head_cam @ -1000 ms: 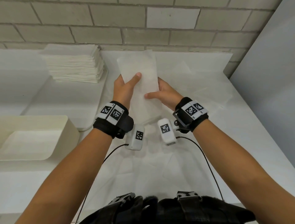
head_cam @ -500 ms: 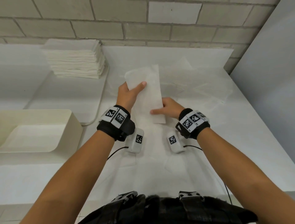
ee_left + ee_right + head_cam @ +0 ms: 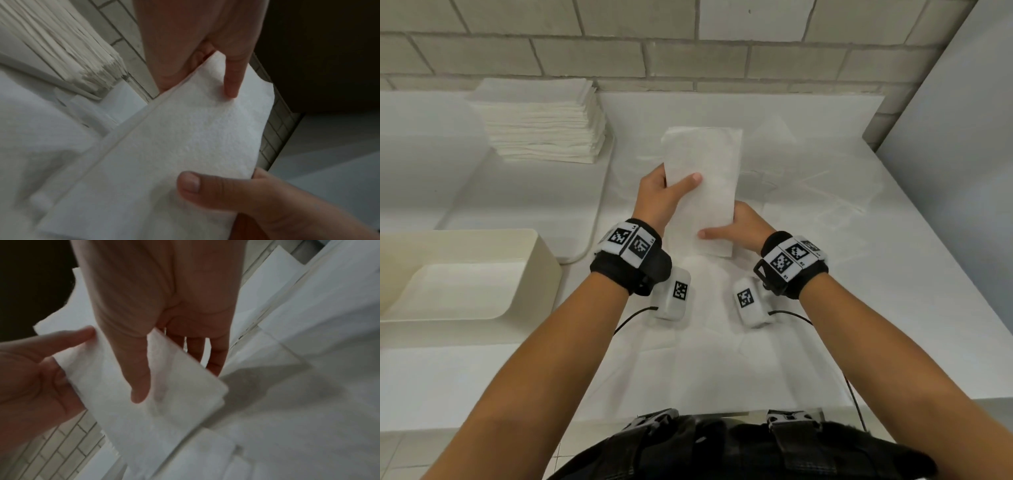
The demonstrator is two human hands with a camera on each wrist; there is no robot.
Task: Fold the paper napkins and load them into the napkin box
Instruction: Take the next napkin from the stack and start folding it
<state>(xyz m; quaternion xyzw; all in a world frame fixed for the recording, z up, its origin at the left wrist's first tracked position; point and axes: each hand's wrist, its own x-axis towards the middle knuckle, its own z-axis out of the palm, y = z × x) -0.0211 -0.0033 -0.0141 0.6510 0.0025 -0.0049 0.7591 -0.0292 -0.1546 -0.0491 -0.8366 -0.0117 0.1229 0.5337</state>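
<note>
No readable words or brands.
Only black-and-white square marker codes on the wristbands [image 3: 631, 242] and wrist cameras [image 3: 678, 292].

a white bench [image 3: 893, 308] carries everything, and a thin white sheet [image 3: 808, 192] with creases covers its middle and its 1 o'clock part. a white tray [image 3: 585, 236] with a round corner lies at 10 o'clock on the bench. behind the bench, at 12 o'clock, stands a wall of pale grey bricks [image 3: 688, 51]. a smooth grey panel [image 3: 962, 137] rises at 3 o'clock. at 6 o'clock a dark harness with buckles [image 3: 784, 421] shows, and thin black cables [image 3: 852, 394] run near it.
</note>
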